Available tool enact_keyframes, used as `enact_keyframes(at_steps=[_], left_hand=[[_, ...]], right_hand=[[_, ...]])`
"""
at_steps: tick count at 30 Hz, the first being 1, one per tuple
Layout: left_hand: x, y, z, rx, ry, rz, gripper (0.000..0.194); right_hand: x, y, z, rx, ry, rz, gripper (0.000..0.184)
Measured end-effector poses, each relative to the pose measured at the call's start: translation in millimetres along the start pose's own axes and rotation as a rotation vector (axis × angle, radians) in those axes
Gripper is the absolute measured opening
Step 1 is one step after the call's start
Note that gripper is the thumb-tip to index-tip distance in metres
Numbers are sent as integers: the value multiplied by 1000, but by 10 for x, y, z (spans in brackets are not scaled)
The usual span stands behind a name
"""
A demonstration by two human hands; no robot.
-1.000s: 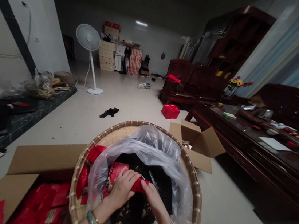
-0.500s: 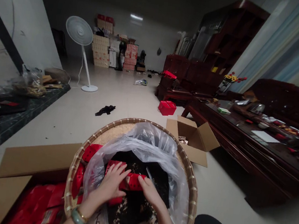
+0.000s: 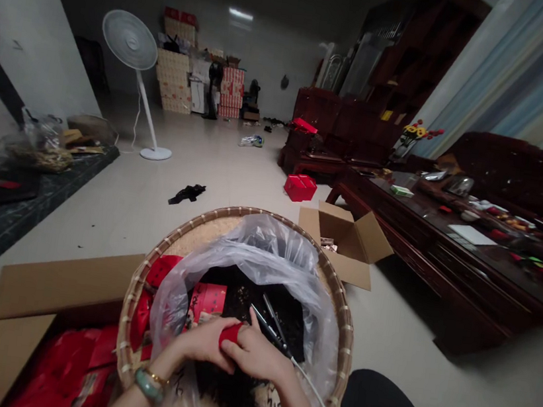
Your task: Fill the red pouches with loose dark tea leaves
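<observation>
grip of left hand (image 3: 209, 341) and right hand (image 3: 258, 354) clasps a small red packet (image 3: 230, 334) over a clear plastic bag (image 3: 266, 246) in a round woven-bamboo basket (image 3: 346, 348); pressing it seems the step, the next move calling for steadiness.

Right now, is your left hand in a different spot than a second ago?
Yes. The left hand has come nearer the body, farther from the round woven basket's far rim.

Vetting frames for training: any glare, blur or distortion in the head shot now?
Head view: dim overall, bright streak on back wall; curtain smeared at right; cabinet slants, probably lens stretch; red packet between left hand and right hand readable in colour.
</observation>
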State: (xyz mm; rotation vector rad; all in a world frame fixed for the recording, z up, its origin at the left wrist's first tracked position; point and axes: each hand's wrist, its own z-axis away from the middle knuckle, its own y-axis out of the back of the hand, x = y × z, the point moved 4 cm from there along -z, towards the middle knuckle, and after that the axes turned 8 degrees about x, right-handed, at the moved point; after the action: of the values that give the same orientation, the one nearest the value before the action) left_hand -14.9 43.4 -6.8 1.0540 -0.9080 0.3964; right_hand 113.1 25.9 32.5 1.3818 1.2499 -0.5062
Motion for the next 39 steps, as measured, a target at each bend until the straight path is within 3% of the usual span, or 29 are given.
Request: enact_keyframes(at_steps=[2, 3, 7, 9, 11, 15, 17, 20, 23, 33, 39], left_hand=[[-17, -28, -3, 24, -12, 90, 63], [-23, -20, -5, 38, -19, 166, 59], [-124, 104, -10, 211, 90, 495, 55], [-202, 144, 0, 297, 206, 643, 53], [-245, 157, 14, 350, 277, 787, 53], [-247, 163, 48, 396, 316, 971, 53], [-241, 163, 68, 404, 342, 1006, 54], [-235, 170, 96, 434, 379, 1017, 57], [-214, 177, 113, 444, 390, 1018, 56], [-237, 181, 103, 406, 344, 981, 57], [-342, 197, 76, 438, 348, 982, 53]], right_hand=[[-26, 13, -39, -82, 1, -33, 36], [-10, 45, -63, -62, -20, -69, 37], [348, 196, -41, 302, -325, -189, 43], [572, 130, 44, 239, -401, -67, 39], [736, 67, 125, 180, -321, 119, 28], [951, 94, 212, 301, -209, 382, 34], [1021, 91, 210, 261, -222, 516, 51], [1089, -7, 223, 65, -230, 720, 92], [1095, -156, 250, -79, -103, 832, 109], [949, -363, -222, -73, 273, 792, 71], [922, -432, -242, -79, 333, 790, 45]])
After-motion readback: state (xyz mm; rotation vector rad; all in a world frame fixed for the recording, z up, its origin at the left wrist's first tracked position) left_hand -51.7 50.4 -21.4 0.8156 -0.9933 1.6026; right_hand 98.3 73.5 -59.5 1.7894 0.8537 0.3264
